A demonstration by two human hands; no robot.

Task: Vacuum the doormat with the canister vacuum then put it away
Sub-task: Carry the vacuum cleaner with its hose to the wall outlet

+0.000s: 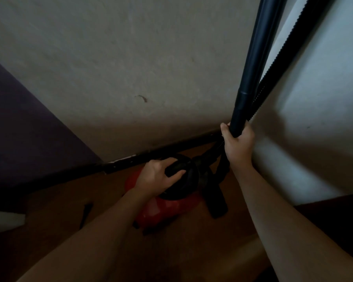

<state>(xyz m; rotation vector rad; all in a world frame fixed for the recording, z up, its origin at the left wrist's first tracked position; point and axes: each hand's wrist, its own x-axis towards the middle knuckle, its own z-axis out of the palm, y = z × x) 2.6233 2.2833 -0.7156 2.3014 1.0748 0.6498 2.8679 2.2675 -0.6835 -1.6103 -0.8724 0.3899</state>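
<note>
**Location.** The canister vacuum (167, 208), red-bodied with a black top, sits on the wooden floor (59, 210). It is close against the dark skirting (161, 153) at the foot of a pale wall (130, 68), in a dim corner.

**Hands.** The left hand (159, 178) is closed around the black carry handle (177, 167) on top of the canister. The right hand (237, 143) is wrapped around the lower part of the black wand (255, 68). The wand stands nearly upright and runs out of view at the top right. The ribbed hose (289, 47) runs alongside the wand on its right, then loops down behind the right hand toward the canister.

**Other items.** A black part (216, 202) lies on the floor just right of the canister. It may be the floor nozzle, but the light is too poor to confirm this. A small dark object (86, 214) lies on the floor to the left and cannot be identified.

**Progress, as judged.** No doormat is in view, so the cleaning cannot be checked from here. The machine is placed against the wall, the wand is held upright and one hand is on the carry handle. This arrangement suggests the putting-away stage rather than active vacuuming. It is not possible to tell whether the canister is being set down or lifted.

**Outstanding.** Seat the canister in its corner, prop or secure the wand and hose so they cannot topple, then let go with both hands.
</note>
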